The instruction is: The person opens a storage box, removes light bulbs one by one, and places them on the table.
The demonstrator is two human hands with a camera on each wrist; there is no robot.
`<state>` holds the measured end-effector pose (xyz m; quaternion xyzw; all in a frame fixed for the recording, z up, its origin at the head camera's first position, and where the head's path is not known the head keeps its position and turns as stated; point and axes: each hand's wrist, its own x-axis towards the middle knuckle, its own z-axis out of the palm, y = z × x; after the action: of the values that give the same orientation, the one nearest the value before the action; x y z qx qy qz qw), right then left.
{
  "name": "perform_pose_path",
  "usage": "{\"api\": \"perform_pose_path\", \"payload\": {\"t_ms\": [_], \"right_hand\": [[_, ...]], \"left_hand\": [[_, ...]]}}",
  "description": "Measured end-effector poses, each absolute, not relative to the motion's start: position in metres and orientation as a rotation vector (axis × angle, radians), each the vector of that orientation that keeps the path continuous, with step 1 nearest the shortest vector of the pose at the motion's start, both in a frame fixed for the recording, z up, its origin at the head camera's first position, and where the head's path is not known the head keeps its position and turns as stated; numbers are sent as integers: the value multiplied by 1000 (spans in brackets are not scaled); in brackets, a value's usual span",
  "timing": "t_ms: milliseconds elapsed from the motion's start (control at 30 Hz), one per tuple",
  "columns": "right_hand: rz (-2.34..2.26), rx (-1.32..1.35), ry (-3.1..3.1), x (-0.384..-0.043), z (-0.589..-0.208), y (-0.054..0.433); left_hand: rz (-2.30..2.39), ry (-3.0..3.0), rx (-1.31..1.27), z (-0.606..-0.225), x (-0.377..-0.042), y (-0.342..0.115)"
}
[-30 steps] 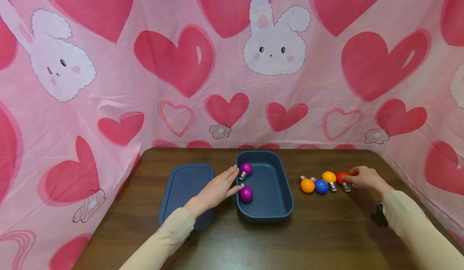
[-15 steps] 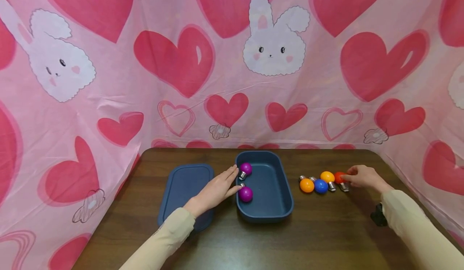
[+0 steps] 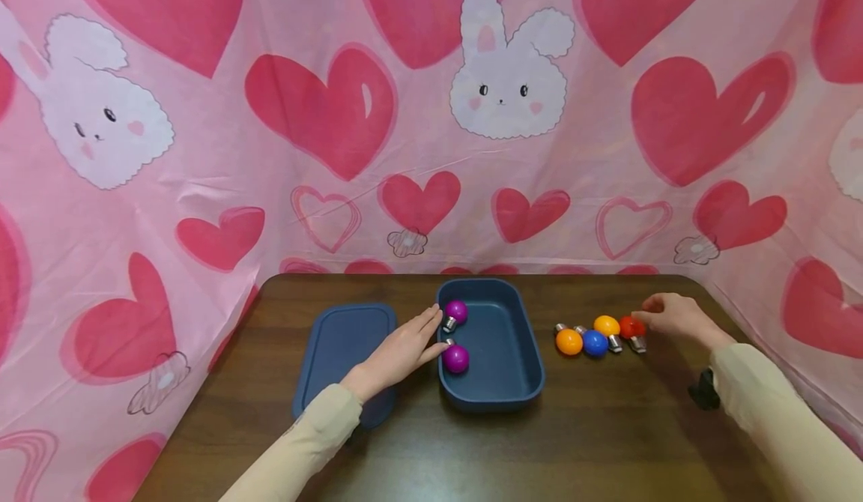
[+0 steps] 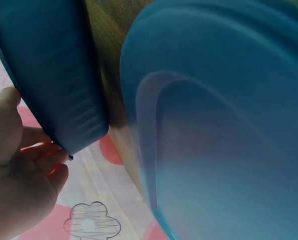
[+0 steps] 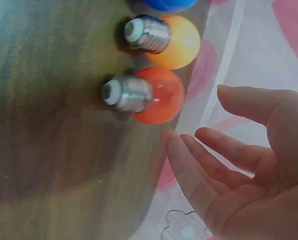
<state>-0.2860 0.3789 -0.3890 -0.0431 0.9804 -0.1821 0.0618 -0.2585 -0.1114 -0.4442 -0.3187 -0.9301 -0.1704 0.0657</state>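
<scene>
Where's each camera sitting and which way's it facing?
Head: on the head, looking forward and down at the box; left hand, right hand, sleeves show.
Left wrist: on that wrist, facing the box and lid; left hand shows.
Right wrist: on that wrist, facing the red bulb; right hand shows.
Head and right wrist share the red bulb.

The left sleeve [image 3: 303, 438] and the right sleeve [image 3: 775, 412] are long, cream in colour and of softly creased cloth. A compact black device [image 3: 705, 390], its details indistinct, sits beneath the end of the right sleeve. The left hand [image 3: 398, 350] and the right hand [image 3: 679, 317] are bare.
</scene>
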Motion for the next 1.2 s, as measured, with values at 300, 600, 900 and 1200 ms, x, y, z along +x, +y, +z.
{"api": "perform_pose_path", "payload": {"t_ms": [300, 600, 900, 1200], "right_hand": [[-549, -218, 3003, -289, -374, 357], [-585, -340, 3007, -292, -369, 328], [-615, -488, 3017, -294, -362, 295], [-681, -637, 3023, -302, -358, 258]], "left_hand": [[-530, -2800, -962, -444, -261, -112], [-555, -2826, -956, -442, -258, -113], [-547, -2822, -965, -442, -259, -112], [-517, -2826, -961, -444, -259, -111]]}}
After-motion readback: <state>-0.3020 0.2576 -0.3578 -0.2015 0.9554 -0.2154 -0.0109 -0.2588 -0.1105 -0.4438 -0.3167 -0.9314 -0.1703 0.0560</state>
